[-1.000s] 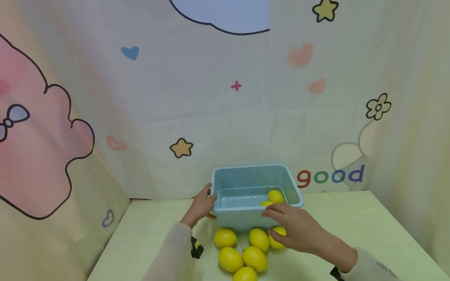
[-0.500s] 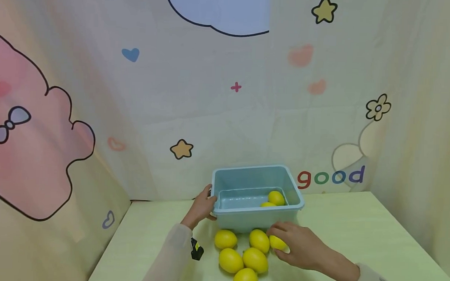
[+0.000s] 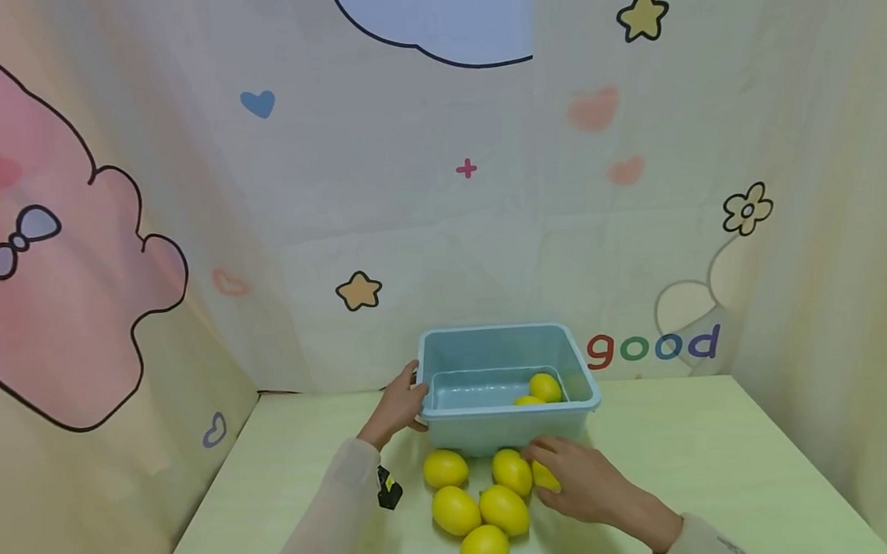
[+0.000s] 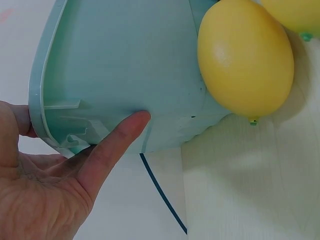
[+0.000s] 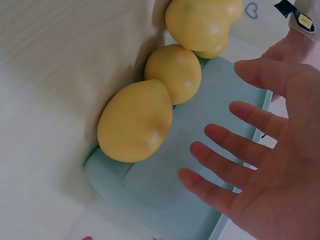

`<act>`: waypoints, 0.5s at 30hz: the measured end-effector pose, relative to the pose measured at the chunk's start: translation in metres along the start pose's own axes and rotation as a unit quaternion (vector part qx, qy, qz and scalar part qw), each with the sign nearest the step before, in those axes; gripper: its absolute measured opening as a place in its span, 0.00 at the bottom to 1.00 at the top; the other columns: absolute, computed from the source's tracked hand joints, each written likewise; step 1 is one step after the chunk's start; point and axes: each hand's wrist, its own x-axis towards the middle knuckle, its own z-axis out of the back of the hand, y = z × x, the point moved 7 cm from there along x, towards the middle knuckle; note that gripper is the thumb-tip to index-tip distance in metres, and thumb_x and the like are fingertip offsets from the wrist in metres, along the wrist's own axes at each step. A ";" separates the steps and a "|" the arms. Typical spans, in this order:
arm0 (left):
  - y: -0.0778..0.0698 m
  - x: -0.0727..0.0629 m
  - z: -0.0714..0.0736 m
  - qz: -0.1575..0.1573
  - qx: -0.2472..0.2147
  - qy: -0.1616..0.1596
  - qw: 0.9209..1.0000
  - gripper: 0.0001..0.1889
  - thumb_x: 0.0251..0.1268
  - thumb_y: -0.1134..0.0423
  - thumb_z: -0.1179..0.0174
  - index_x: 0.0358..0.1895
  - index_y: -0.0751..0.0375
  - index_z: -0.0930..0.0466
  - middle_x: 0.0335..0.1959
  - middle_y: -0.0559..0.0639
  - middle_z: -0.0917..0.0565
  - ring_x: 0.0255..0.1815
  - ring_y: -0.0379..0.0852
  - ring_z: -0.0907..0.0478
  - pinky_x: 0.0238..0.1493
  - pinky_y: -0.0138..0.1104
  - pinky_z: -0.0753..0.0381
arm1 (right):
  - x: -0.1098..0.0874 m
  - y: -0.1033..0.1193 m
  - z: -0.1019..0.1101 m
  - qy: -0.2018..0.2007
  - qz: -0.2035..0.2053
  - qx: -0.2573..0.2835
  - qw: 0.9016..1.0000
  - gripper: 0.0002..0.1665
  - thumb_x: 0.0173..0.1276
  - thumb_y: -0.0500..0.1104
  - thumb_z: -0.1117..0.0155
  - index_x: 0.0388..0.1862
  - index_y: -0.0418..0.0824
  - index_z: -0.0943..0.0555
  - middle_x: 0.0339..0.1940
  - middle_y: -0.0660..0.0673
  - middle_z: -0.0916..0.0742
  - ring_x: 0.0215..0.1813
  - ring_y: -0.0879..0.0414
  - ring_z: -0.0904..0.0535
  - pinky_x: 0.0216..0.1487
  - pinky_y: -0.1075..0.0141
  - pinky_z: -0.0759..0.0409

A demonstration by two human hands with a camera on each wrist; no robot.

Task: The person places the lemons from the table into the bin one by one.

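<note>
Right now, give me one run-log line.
left hand: grips bin; right hand: near lemon, fingers open; in bin: two lemons visible; on table: six lemons

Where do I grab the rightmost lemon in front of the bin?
Probably round the middle of the rightmost lemon, from above and the right: it is oblong, narrowing toward the neighbouring lemon, which crowds its left, while the bin stands close behind. The right hand is on that open side.

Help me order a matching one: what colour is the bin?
The bin is light blue-green; the head view shows it best.
</note>
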 end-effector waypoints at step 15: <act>0.001 0.002 0.003 0.000 0.000 0.002 1.000 0.35 0.74 0.57 0.56 0.80 0.54 0.58 0.77 0.65 0.43 0.66 0.71 0.30 0.32 0.46 0.12 | 0.005 -0.007 -0.016 0.027 -0.001 -0.022 0.999 0.30 0.61 0.48 0.29 0.62 0.43 0.23 0.62 0.39 0.20 0.60 0.41 0.23 0.54 0.45 0.20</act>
